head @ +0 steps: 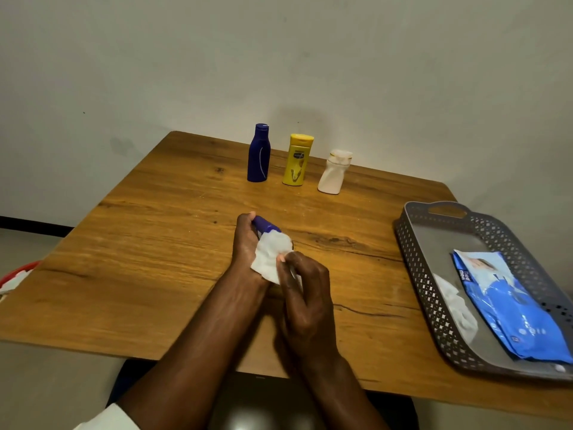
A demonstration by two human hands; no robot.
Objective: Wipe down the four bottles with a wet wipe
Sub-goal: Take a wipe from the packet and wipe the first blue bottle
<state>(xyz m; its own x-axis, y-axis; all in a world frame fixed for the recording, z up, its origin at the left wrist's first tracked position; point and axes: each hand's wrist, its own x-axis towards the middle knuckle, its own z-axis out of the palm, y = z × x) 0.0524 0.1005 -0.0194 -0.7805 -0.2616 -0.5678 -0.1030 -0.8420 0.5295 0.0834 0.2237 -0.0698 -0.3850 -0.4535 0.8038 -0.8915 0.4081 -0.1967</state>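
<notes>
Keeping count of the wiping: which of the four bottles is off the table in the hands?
The small blue bottle, gripped by the left hand while the right hand holds the wipe against it. The other three stand by the wall.

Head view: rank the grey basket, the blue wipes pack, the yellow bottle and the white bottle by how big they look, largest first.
1. Grey basket
2. Blue wipes pack, lying inside it
3. Yellow bottle
4. White bottle

The basket and pack sit nearer the camera, which inflates them. The two bottles stand about equally far back, so that pair compares fairly.
</notes>
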